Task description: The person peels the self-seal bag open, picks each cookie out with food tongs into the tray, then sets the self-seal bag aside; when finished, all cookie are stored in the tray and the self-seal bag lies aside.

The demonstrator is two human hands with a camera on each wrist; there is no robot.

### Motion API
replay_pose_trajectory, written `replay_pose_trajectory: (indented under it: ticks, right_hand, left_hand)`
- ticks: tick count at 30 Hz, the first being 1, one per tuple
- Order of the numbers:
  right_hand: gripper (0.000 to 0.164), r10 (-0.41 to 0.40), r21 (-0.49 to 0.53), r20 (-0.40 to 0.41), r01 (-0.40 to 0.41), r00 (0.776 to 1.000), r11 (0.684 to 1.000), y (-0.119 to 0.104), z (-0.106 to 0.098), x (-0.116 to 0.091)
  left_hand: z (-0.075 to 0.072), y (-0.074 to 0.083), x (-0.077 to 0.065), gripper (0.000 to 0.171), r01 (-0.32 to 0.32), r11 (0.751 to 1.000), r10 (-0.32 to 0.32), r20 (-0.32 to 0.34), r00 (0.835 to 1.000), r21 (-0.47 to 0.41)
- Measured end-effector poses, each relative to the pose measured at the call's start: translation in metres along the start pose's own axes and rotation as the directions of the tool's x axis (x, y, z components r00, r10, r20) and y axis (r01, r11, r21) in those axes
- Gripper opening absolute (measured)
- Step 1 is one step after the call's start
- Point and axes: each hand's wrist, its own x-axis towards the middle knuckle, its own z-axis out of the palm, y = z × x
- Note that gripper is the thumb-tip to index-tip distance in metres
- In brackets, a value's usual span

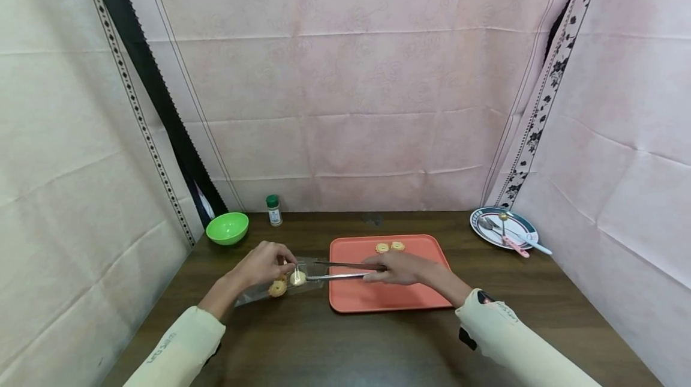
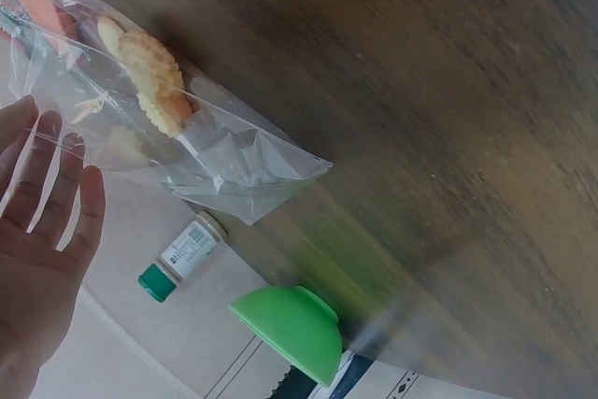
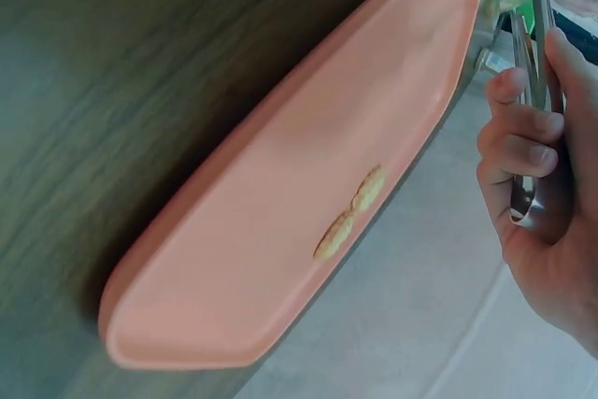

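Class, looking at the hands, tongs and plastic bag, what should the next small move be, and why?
Probably the right hand should ease the silver metal tongs around the pale round cookie nearest their tips: their arms stand apart, the left hand holds the clear plastic bag, and two golden round cookies lie on the coral rectangular tray.
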Motion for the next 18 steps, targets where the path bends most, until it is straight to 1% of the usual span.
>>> replay_pose_trajectory:
  ticks: [3,6,9,13,18]
  right_hand:
    - [0.051,0.011,0.014,0.014,-0.011,1.0,1.0,0.002,-0.001,-0.004]
    - [0.052,0.015,0.011,0.025,-0.015,1.0,1.0,0.005,0.002,-0.003]
    - [0.052,0.01,-0.007,0.028,-0.01,1.0,1.0,0.005,0.008,0.004]
    - [0.054,-0.002,-0.033,0.029,0.003,1.0,0.999,0.003,0.013,0.014]
    - [0.053,-0.001,-0.099,0.008,0.002,1.0,0.995,-0.002,0.016,0.027]
  left_hand:
    - [0.0,0.0,0.0,0.005,0.002,1.0,-0.002,0.0,1.0,0.003]
    - [0.002,-0.001,0.0,0.005,0.009,1.0,-0.009,0.002,1.0,0.004]
    - [0.004,-0.001,0.0,0.005,0.011,1.0,-0.011,0.005,1.0,0.004]
    - [0.004,-0.003,0.0,0.005,-0.004,1.0,0.004,0.002,1.0,0.003]
    - [0.003,-0.003,0.0,0.005,-0.009,1.0,0.009,0.001,1.0,-0.009]
